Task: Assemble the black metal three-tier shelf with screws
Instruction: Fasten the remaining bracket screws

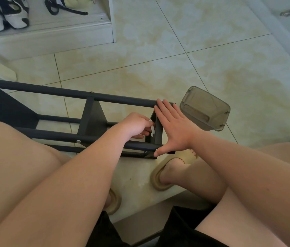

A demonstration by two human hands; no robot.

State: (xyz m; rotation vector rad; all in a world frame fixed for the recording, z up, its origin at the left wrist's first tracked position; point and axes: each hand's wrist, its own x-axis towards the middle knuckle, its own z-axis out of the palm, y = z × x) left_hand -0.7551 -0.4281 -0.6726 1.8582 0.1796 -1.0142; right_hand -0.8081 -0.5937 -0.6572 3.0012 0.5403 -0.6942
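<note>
Left hand (137, 124) grip closed, fingers pinching a small white flat wrench (152, 128) held upright against the inner face of the end panel of the black metal three-tier shelf frame (94, 120); wrench tip contact hidden by the fingers, cannot tell. Right hand (174, 130) grip wide, fingers straight, holding nothing, palm pressed over that same end panel: fingertips (163, 103) on the far round tube, thumb on the near tube just beside a silver screw head (146, 152). Shelf frame lies on its side on the cream tiled floor (158, 68), in front of the person's bare knees, running off left out of view. Translucent grey plastic box (204, 108) on the floor just right of the frame end. Beige slipper (160, 177) on a foot below the right forearm. Black-and-white shoes (7, 16) on a white shoe rack (51, 32) at top left
</note>
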